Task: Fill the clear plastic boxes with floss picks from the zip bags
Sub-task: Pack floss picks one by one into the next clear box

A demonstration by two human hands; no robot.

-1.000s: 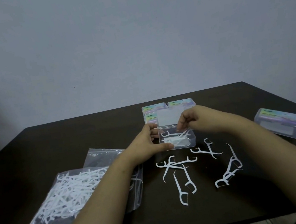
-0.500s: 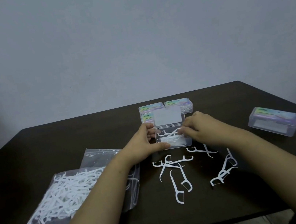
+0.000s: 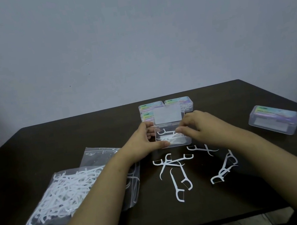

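Open clear box, centre of frame, lid upright: gripped at its left side by the left hand, apparently for steadiness. Right hand at its right rim, fingers pinched over the floss picks inside. Loose picks lie below; zip bag lower left.

Open clear box, lid upright, few white picks inside; loose floss picks before it; full zip bag left
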